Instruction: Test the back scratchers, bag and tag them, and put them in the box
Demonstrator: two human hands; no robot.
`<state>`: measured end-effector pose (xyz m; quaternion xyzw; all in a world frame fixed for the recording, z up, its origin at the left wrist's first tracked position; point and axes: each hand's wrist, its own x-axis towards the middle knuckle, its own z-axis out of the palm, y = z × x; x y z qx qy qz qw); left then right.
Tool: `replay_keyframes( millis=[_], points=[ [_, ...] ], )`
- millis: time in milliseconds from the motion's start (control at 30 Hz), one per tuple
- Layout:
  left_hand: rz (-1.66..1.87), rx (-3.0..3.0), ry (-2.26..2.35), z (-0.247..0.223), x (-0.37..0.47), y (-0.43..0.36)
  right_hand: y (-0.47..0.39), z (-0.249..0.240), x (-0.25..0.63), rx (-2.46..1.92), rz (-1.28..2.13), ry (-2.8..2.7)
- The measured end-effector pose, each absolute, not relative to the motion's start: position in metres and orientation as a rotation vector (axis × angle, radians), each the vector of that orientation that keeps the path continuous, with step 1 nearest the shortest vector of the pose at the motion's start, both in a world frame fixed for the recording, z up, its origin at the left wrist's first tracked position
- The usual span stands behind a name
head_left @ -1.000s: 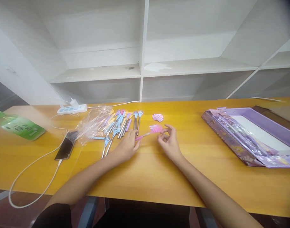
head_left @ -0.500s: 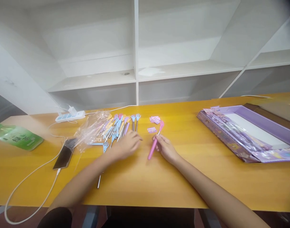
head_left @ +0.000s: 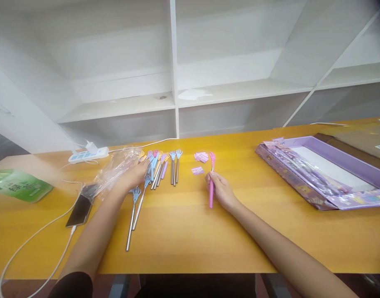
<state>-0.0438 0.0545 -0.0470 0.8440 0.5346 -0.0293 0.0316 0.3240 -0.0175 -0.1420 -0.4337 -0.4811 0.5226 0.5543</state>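
Note:
My right hand (head_left: 220, 188) is closed round a pink back scratcher (head_left: 211, 194) with its hand-shaped head pointing away from me. On the left, my left hand (head_left: 136, 176) reaches over a pile of back scratchers (head_left: 158, 169) in blue, purple, yellow and pink; its fingertips are among them and too hidden to read. Two blue-headed scratchers (head_left: 175, 165) lie side by side right of the pile. Nearer me, two long metal-rod ones (head_left: 136, 215) are spread out. Small pink cards (head_left: 201, 157) and a single card (head_left: 197, 170) lie left of the pink scratcher.
Clear plastic wrap (head_left: 110, 171) lies beside a phone (head_left: 81, 207) with a white cable. A green pouch (head_left: 22, 185) and power strip (head_left: 88, 154) are at left. A purple box (head_left: 357, 157) holding wrapped items is at right, before white shelves (head_left: 174, 62).
My left hand has moved left onto the pile, uncovering the long rods and the pair of blue-headed scratchers. My right hand has turned the pink scratcher more upright in view and shifted slightly right.

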Motion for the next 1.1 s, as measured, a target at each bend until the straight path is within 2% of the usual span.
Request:
replay_keyframes(
  millis=[133, 267, 367, 467, 733, 1100],
  points=[
    [-0.104, 2.632, 1.552, -0.032, -0.043, 0.052, -0.019, -0.140, 0.323, -1.003, 1.250, -1.117],
    [0.178, 2.688, 1.266, -0.013, -0.023, 0.031, -0.021, -0.133, 0.320, -0.887, 1.303, -1.118],
    [0.423, 2.754, 1.083, -0.007, 0.007, 0.007, -0.029, -0.125, 0.316, -0.766, 1.507, -1.059],
    [0.543, 2.835, 0.987, -0.015, 0.038, -0.014, -0.041, -0.115, 0.310, -0.715, 1.679, -1.027],
    [0.794, 2.986, 0.850, -0.046, 0.067, -0.029, -0.059, -0.100, 0.307, -0.845, 1.706, -1.078],
    [0.789, 3.075, 0.783, -0.063, 0.069, -0.023, -0.061, -0.100, 0.313, -0.905, 1.567, -1.223]
  ],
)
